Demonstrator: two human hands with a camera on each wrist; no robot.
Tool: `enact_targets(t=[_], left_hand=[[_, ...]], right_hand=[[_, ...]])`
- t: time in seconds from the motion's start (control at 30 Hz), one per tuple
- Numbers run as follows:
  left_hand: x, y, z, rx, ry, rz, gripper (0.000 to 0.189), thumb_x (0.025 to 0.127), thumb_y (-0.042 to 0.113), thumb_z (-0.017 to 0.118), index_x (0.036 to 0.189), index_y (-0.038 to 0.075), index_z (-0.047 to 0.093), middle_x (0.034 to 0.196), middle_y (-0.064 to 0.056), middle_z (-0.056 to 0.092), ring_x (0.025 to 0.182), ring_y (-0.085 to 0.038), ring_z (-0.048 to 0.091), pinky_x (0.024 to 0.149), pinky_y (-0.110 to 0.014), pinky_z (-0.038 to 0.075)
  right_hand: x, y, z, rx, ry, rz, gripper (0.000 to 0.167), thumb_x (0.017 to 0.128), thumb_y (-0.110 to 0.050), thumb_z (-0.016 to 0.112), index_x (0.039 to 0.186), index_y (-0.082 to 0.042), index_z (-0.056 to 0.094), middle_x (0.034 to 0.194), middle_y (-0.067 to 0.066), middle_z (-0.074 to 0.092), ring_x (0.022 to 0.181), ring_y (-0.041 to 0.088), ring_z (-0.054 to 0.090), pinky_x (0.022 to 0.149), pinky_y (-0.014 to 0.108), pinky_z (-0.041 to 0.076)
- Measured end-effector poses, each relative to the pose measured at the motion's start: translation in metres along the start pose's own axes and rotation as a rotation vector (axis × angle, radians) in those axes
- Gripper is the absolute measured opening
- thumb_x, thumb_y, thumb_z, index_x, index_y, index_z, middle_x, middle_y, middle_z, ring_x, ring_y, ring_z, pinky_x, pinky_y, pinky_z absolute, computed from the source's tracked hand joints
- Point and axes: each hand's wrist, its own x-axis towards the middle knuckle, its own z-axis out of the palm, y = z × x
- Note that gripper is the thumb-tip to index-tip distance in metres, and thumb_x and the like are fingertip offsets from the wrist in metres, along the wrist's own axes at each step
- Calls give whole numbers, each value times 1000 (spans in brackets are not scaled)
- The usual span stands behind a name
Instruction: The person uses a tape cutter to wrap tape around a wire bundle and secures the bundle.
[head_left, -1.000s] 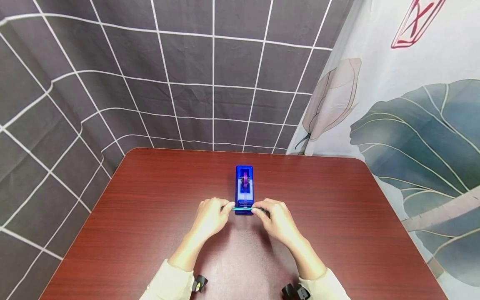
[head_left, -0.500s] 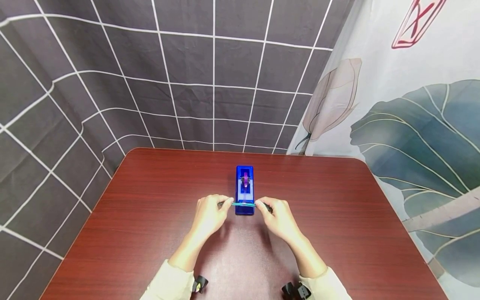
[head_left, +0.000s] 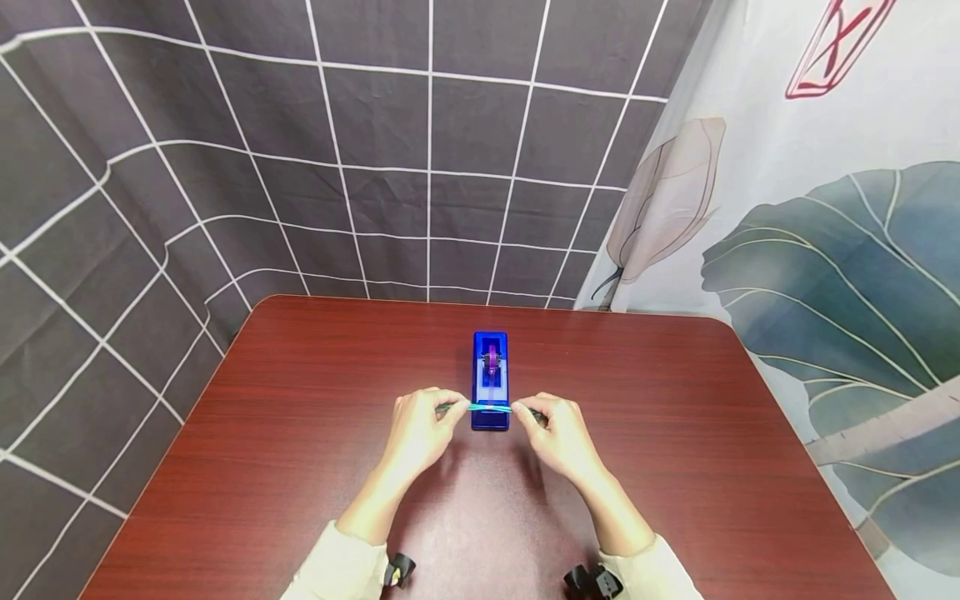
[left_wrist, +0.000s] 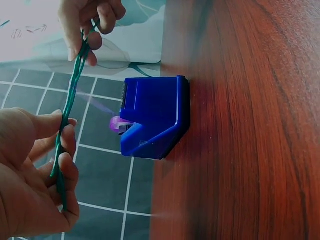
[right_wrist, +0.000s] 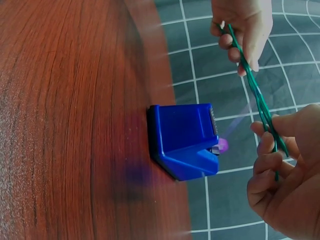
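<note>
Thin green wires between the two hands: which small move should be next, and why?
Probably the left hand and right hand should lower the thin green wires slightly, so the translucent purplish tape strip meets the grey serrated edge of the blue plastic dispenser and tears: the strip seems to run uncut from the purple tape roll to the wires.

Green strands (left_wrist: pixel 72 92), blue tape dispenser (left_wrist: pixel 155 105), white-gridded grey curtain (head_left: pixel 378 117)

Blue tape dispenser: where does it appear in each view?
Head: blue tape dispenser, below centre.
Left wrist: dispenser, around the centre.
Right wrist: dispenser, slightly right of and below centre.
Shared landmark: green strands, held between left hand and right hand.
</note>
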Motion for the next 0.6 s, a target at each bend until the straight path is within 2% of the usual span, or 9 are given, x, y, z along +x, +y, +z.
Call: enact_targets(t=[0.23,0.6], left_hand=[[0,-2,2,7,11,23,10,93,19,74,95,11,80,90,-2,76,85,-22,71,86,-48,41],[0,-3,4,40,1,84,6,93,13,72,91,10,77,87,-2,76,84,-21,71,87,-52,41]], right_hand=[[0,2,-1,10,-17,11,6,91,-2,72,90,-4,77,72,-4,60,61,5,46,55,24,40],[-1,6,1,9,-34,23,6,89,-1,75,91,-6,78,78,-3,66,64,6,52,59,25,46]])
